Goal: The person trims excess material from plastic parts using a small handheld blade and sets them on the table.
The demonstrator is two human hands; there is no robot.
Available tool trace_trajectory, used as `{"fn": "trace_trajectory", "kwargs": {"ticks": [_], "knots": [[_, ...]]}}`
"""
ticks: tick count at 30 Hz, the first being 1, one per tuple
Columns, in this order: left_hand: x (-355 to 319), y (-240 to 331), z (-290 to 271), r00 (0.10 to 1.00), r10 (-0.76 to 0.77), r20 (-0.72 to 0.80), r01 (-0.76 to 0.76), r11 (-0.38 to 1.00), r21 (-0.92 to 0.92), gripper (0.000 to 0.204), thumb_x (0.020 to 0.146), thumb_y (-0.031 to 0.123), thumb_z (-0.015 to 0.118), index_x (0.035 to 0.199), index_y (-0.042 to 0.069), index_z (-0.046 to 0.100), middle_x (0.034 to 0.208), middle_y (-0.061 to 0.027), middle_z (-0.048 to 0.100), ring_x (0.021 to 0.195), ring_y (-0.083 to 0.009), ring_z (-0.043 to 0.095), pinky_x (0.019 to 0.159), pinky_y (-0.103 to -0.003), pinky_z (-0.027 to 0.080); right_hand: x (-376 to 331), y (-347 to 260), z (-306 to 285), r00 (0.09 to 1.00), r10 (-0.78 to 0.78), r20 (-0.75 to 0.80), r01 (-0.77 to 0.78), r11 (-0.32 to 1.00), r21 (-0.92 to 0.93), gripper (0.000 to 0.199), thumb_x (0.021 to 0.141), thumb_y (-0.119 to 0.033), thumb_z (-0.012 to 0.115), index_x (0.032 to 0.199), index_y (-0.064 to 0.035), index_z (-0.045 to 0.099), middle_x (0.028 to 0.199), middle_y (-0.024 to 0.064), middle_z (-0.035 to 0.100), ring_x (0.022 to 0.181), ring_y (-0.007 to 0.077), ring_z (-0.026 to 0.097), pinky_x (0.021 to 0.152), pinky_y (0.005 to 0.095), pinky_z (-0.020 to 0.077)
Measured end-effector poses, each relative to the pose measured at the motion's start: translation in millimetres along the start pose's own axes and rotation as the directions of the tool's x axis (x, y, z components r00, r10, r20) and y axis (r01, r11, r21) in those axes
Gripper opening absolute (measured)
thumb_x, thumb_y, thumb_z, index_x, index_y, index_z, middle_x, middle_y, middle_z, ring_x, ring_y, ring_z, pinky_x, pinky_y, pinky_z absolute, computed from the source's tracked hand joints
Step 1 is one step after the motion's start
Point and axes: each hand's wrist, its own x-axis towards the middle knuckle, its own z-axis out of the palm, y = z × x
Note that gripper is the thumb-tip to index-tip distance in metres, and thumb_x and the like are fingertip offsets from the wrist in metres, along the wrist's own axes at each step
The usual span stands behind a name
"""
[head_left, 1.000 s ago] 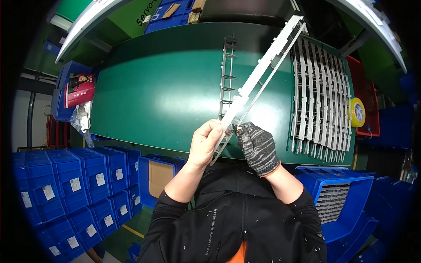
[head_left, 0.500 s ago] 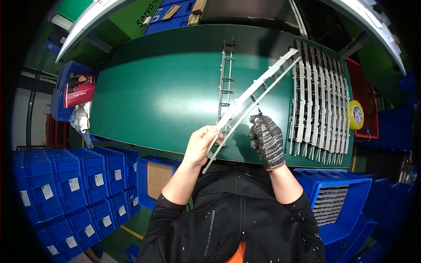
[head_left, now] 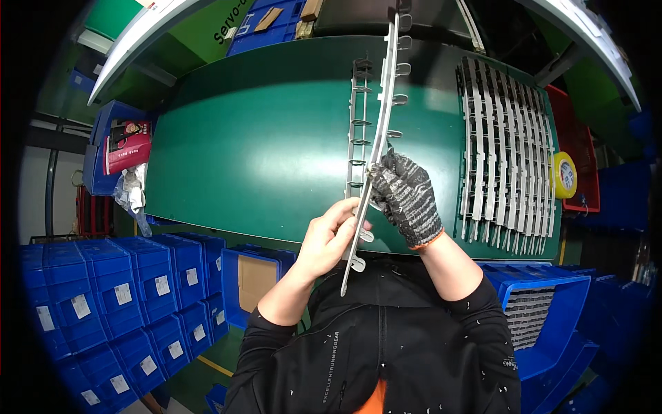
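A long, pale grey plastic strip (head_left: 381, 131) with looped tabs along one side is held up over the table, its near end close to my body. My bare left hand (head_left: 331, 234) is closed around its lower part, thumb on the near face. My right hand (head_left: 408, 196), in a black-and-grey knitted glove, is closed with its fingertips at the strip's edge, just above the left hand. A small dark tip shows by its fingers; what it belongs to is hidden. A similar strip (head_left: 352, 134) lies on the green table, left of the held one.
Several like strips (head_left: 507, 155) lie side by side at the table's (head_left: 241, 152) right end. Beyond them are a yellow tape roll (head_left: 565, 175) and a red crate (head_left: 585, 152). Blue bins (head_left: 131, 276) are stacked at lower left; another blue bin (head_left: 569, 314) holding strips stands at lower right.
The held strip has swung from leaning right to nearly upright and turned edge-on, its tabs now facing right. My right hand has moved left and up to meet it.
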Motion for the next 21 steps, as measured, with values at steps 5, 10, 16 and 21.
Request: {"fn": "trace_trajectory", "kwargs": {"ticks": [5,10,16,21], "knots": [[4,-13,-5,0.992,-0.114,-0.061,0.079,0.907,-0.414,0.028,0.091,0.024,0.043,0.106,0.001,0.051,0.064,-0.0104,0.057,0.046,-0.0138,0.052,0.043,-0.024,0.045,-2,14,2,0.924,-0.355,-0.138,0.304,0.906,-0.296,0.015,0.086,-0.013,0.050,0.089,-0.0019,0.059,0.070,0.0099,0.057,0.062,0.0202,0.055,0.060,0.0297,0.0440],[5,-24,-19,0.936,-0.349,-0.051,0.234,0.723,-0.650,0.041,0.091,0.037,0.042,0.110,0.001,0.048,0.061,-0.0108,0.053,0.043,-0.0166,0.052,0.035,-0.027,0.044,-30,15,-3,0.939,-0.163,0.302,0.311,0.773,-0.553,0.016,0.084,-0.015,0.051,0.084,-0.0030,0.062,0.071,0.0152,0.059,0.066,0.0318,0.057,0.060,0.0396,0.0447],[7,-13,-16,0.958,-0.251,-0.138,0.151,0.852,-0.502,0.051,0.093,0.042,0.034,0.112,-0.002,0.049,0.065,-0.0084,0.055,0.045,-0.0116,0.051,0.040,-0.023,0.045,-22,18,9,0.923,-0.212,0.321,0.379,0.645,-0.664,0.016,0.083,-0.016,0.053,0.082,-0.0042,0.063,0.075,0.0160,0.060,0.069,0.0323,0.057,0.061,0.0412,0.0454],[10,-15,-21,0.958,-0.222,-0.182,0.122,0.889,-0.441,0.055,0.093,0.044,0.031,0.111,-0.004,0.051,0.064,-0.0067,0.055,0.045,-0.0084,0.050,0.041,-0.020,0.044,-20,17,5,0.913,-0.168,0.372,0.364,0.745,-0.559,0.018,0.082,-0.017,0.053,0.087,-0.0037,0.064,0.075,0.0167,0.060,0.068,0.0323,0.058,0.062,0.0399,0.0465]]}}
